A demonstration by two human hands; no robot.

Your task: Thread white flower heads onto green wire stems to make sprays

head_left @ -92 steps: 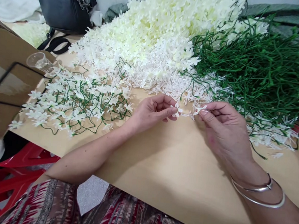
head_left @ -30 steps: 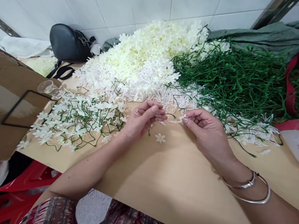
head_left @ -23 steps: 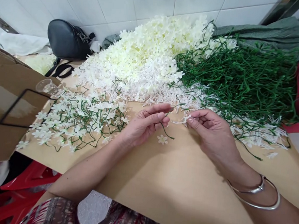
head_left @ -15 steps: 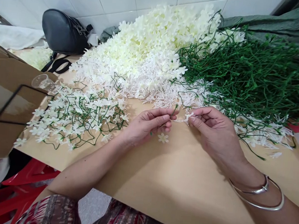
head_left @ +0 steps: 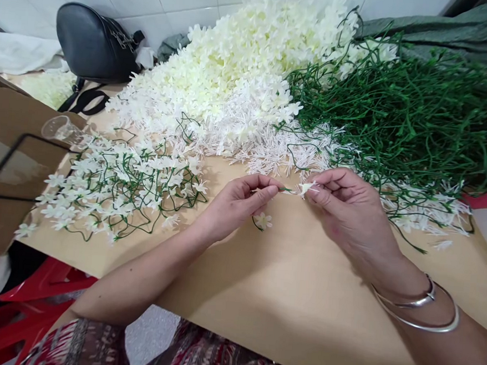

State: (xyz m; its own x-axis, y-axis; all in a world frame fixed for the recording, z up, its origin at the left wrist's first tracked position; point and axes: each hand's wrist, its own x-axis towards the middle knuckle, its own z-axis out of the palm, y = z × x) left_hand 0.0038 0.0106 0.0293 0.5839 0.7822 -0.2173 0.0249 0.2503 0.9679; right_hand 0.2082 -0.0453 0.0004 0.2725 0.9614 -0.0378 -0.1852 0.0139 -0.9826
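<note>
My left hand (head_left: 246, 202) pinches a thin green plastic stem (head_left: 285, 189) between thumb and forefinger, its tip pointing right. Facing it, my right hand (head_left: 342, 206) grips a small white artificial flower (head_left: 306, 188) with fine white stamens. The stem tip and the flower are very close; whether they touch I cannot tell. Beneath my left fingers a loose white flower (head_left: 263, 221) lies on the table, and the stem's other end hangs beside it. To the left spreads a heap of white flowers on green stems (head_left: 131, 180).
Behind my hands rises a big pile of cream blossoms (head_left: 244, 54), with white stamen pieces (head_left: 270, 151) along its front. Green stems (head_left: 398, 115) are heaped at right. A black bag (head_left: 97, 44), a clear plastic cup (head_left: 59, 129) and a cardboard box (head_left: 14, 172) stand left on the wooden table (head_left: 285, 296).
A flower dropped from my left hand onto the table, and that hand took up a green stem. The stem turned to point at the flower my right hand keeps holding.
</note>
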